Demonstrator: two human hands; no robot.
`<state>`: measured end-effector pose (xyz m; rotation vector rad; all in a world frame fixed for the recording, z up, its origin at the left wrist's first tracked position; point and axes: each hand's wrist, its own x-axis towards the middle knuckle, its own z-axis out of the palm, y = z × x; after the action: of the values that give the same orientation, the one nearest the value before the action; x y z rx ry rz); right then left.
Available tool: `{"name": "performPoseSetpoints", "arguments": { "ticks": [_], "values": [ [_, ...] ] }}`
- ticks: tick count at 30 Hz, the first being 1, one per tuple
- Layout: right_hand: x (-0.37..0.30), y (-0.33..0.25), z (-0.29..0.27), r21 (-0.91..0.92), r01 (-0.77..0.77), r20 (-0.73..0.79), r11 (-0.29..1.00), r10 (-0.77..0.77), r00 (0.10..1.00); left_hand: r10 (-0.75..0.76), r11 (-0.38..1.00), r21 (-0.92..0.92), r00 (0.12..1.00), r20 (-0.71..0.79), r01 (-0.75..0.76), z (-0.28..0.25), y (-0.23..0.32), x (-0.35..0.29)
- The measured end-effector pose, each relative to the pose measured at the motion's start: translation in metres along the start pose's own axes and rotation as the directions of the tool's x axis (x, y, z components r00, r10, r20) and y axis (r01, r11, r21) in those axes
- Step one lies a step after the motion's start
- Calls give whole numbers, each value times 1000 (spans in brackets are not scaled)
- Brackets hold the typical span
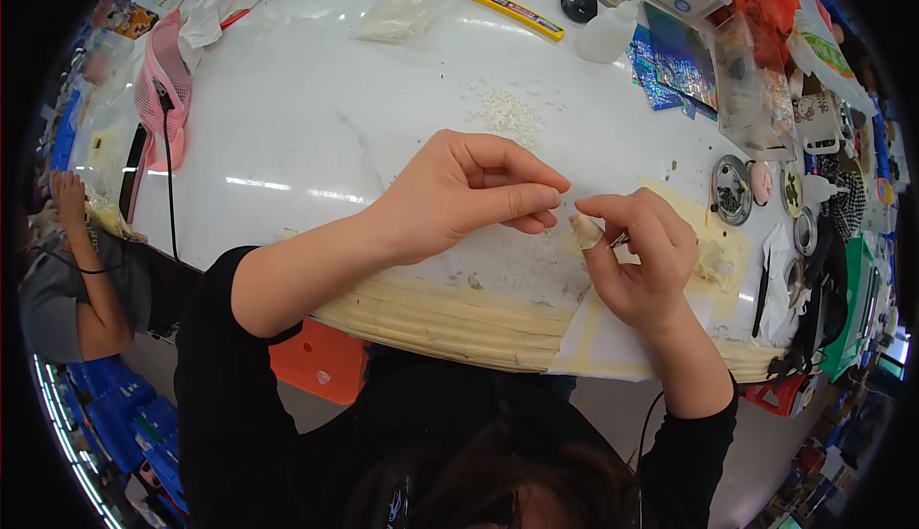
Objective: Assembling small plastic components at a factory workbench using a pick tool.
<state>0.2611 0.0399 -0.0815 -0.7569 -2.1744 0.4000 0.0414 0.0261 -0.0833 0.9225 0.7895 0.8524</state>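
Note:
My left hand [469, 187] is closed in a pinch above the white table, thumb against fingertips. Anything held there is too small to make out. Just to its right, my right hand [643, 256] is curled, with its index finger bent toward the thumb. A cream-coloured wrap [586, 231] covers the right thumb's tip. A bit of a thin metal tool [620, 240] shows between the right fingers; most of it is hidden. The fingertips of both hands are close together but apart. Beyond them lies a scattered heap of tiny white pieces [507, 115].
A yellow strip-shaped package [515, 14] and a clear plastic bag [412, 7] lie at the back. Small metal dishes [732, 189] and shiny blue sheets [674, 62] sit to the right. Tape lines the table's front edge [431, 323]. Another person's arm [91, 270] is at far left.

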Motion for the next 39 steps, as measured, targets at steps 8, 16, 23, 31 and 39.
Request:
{"name": "performPoseSetpoints", "arguments": {
  "ticks": [8,16,23,31,39],
  "values": [
    [4,-4,-1,19,-50,52,999,49,997,184,970,166,983,-20,-178,0,-13,1],
    [3,-8,4,57,-99,78,993,94,993,332,903,275,942,38,-330,4,-13,-2],
    [2,-9,4,53,-108,94,993,103,990,383,844,381,922,64,-377,7,-14,-5],
    [2,-12,8,12,-83,29,997,82,996,311,886,359,950,3,-292,3,-18,-3],
    [-4,-12,13,-47,-101,-3,994,101,995,430,814,424,903,20,-397,5,-20,-6]
  ]
}}
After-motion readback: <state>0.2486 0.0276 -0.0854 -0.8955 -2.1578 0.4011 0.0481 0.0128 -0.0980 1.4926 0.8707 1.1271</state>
